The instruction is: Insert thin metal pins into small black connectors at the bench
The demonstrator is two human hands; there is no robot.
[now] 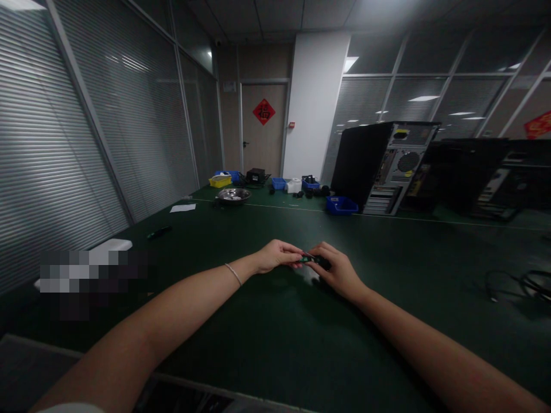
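Over the middle of the green table (pixel 253 332), my two hands meet at a small, slim black-and-green object (pixel 306 259). My left hand (pixel 275 256), with a bracelet at its wrist, pinches the left, green end between thumb and fingers. From the other side my right hand (pixel 338 267) closes around the darker end. Fingers cover much of the object, and blur leaves its exact kind unclear. Another thin dark object with green on it (pixel 159 232) lies on the table to the left.
A metal bowl (pixel 233 197), a yellow bin (pixel 220 181) and a blue bin (pixel 341 205) stand toward the back. A computer tower (pixel 383 169) rises at the back right. Black cables (pixel 538 285) lie right; a paper sheet (pixel 183 207) and a white object (pixel 111 250) lie left.
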